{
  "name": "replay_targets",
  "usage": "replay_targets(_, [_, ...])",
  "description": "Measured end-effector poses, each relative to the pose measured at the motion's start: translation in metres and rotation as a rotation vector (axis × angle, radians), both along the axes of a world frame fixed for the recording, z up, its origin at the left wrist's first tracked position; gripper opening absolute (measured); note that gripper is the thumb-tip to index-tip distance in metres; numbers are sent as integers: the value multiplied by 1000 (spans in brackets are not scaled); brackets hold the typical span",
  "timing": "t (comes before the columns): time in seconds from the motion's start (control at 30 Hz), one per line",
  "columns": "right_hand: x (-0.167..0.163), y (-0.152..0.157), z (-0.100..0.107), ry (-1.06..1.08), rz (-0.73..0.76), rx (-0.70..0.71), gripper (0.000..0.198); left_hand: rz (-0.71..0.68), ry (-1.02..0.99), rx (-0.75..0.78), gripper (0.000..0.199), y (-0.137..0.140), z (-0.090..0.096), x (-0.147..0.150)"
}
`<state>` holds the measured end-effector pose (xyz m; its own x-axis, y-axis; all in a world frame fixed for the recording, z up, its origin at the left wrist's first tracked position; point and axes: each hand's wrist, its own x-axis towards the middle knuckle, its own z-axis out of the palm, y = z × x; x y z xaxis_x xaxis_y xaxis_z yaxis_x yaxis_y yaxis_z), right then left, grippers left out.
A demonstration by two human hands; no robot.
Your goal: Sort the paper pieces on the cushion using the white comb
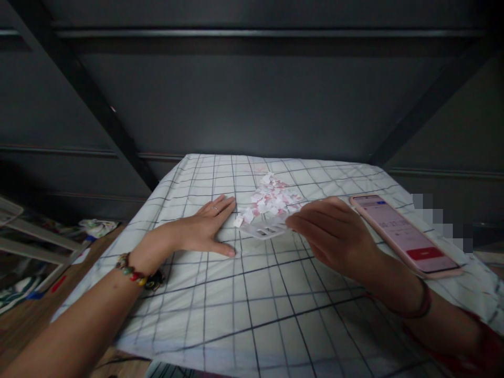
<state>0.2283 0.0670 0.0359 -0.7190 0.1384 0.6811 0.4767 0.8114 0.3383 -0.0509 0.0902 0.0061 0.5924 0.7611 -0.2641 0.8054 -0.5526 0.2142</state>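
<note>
A loose heap of small white and pink paper scraps (273,197) lies in the middle of the checked tablecloth (220,315). My left hand (205,226) rests flat to the left of the heap, fingers stretched out and thumb apart, holding nothing. With its fingers closed, my right hand (334,231) grips the right end of a translucent white plastic piece with slots (265,229). This piece is at the near edge of the scraps; its exact kind cannot be made out. The fingertips of my right hand are partly hidden behind the hand.
A phone in a pink case (405,233) lies on the table to the right of my right hand, screen lit. Dark panelled wall (252,100) stands behind the table. On the floor side at left are a pale chair (35,236) and a striped shoe (19,294).
</note>
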Motion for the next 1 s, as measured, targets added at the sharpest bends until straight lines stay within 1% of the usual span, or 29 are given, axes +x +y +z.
replay_targets(0.17, [-2, 3, -6, 5, 9, -8, 20, -21, -38, 3, 116, 2, -2, -2])
replay_targets(0.33, [2, -4, 7, -34, 25, -48, 23, -8, -15, -13, 116, 1, -1, -2])
replay_targets(0.43, [3, -7, 11, -26, 5, -68, 21, -3, -5, -9, 115, 0, 0, 0])
replay_targets(0.6, [-6, -2, -2, -4, 26, -2, 20, -26, -6, 16, 111, 1, -2, -2])
replay_targets(0.67, [-7, -1, -4, -18, 43, -8, 17, -35, -17, 19, 111, 1, -3, -4])
replay_targets(0.77, [-3, -5, 2, -50, 63, -39, 18, -48, -47, 16, 111, 2, -4, -6])
replay_targets(0.87, [0, -9, 10, -88, 39, -64, 21, -45, -61, 9, 111, 2, -4, -6])
replay_targets(1.0, [-3, -8, 9, -27, 64, 30, 14, -30, -53, 2, 114, 2, -3, -4])
